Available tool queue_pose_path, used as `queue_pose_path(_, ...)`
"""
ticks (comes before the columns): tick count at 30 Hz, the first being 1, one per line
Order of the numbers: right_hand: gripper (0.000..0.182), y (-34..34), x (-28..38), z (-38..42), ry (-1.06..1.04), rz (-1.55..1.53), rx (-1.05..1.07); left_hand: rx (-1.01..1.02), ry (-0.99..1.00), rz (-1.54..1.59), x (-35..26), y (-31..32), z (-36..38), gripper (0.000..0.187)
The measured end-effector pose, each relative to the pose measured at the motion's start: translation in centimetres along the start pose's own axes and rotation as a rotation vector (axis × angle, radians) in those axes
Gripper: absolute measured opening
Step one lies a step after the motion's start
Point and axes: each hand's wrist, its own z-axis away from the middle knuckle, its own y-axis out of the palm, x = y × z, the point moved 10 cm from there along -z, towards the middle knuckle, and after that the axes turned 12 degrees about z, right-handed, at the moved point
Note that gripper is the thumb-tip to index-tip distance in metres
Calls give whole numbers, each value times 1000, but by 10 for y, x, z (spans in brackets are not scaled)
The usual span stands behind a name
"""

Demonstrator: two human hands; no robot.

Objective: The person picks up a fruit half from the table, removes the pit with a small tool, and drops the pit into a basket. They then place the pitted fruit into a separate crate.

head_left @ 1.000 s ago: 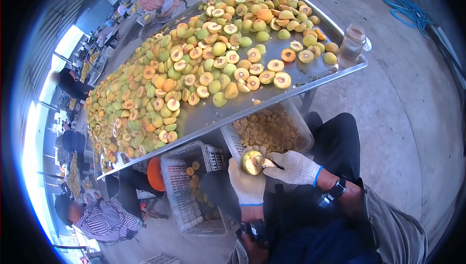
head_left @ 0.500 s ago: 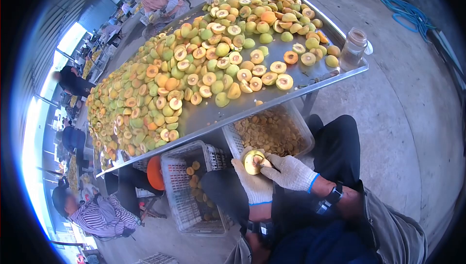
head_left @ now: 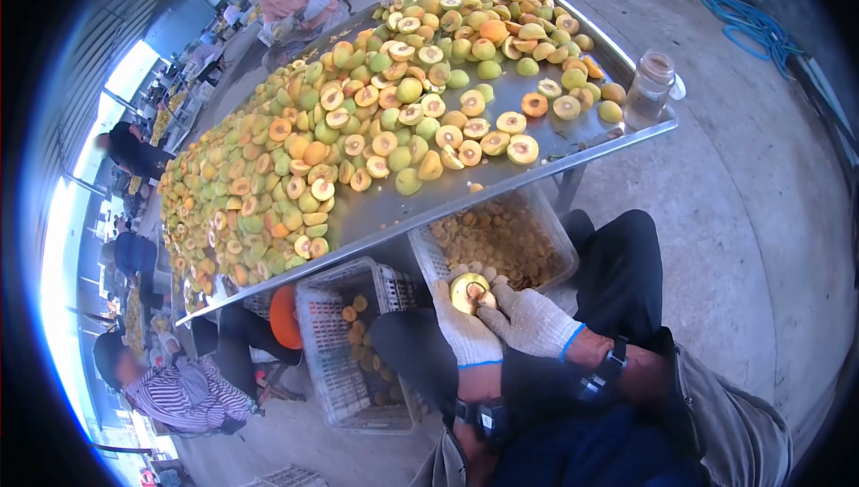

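Note:
A peach half (head_left: 470,293), cut face up with its brown centre showing, rests in my gloved left hand (head_left: 469,330), whose fingers curl around it. My right hand (head_left: 534,319), in a matching pale knit glove, is closed, with thumb and fingertips pressed at the centre of the cut face. Whatever those fingers pinch is hidden from view. Both hands are above my lap, just in front of a crate of brown pits and scraps (head_left: 501,241). Beyond it, many peach halves (head_left: 295,156) are heaped on a metal table (head_left: 385,214).
A white crate (head_left: 313,371) holding some peach halves stands left of my knees, by an orange round object (head_left: 285,317). A clear jar (head_left: 650,89) is on the table's right corner. A person in stripes (head_left: 192,393) sits at left; a blue hose (head_left: 747,21) lies far right.
The fingers of my right hand have shifted slightly on the peach half's centre, and my left fingers now show more behind it. The table and crates look the same.

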Motion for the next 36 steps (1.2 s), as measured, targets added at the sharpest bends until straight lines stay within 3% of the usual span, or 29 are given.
queue_pose_path(17,54,-12,-4,9,6,-183,65,-8,34,-144,0,27,17,42)
queue_pose_path(20,52,-7,-7,12,30,-270,124,19,107,-114,-7,37,24,42)
queue_pose_path(21,53,-4,-4,14,52,-388,174,110,148,-223,-13,48,28,43)
queue_pose_path(23,54,-12,5,19,70,-340,224,201,192,-331,-20,56,31,44)
queue_pose_path(28,59,-11,3,18,-15,-243,170,158,39,-214,-11,46,22,48)
queue_pose_path(30,59,8,-10,25,163,-426,343,211,65,-315,-16,56,23,48)
queue_pose_path(33,59,18,-8,32,230,-640,456,276,127,-437,-24,69,26,52)
queue_pose_path(36,58,13,-7,26,111,-600,327,279,115,-446,-22,70,21,57)
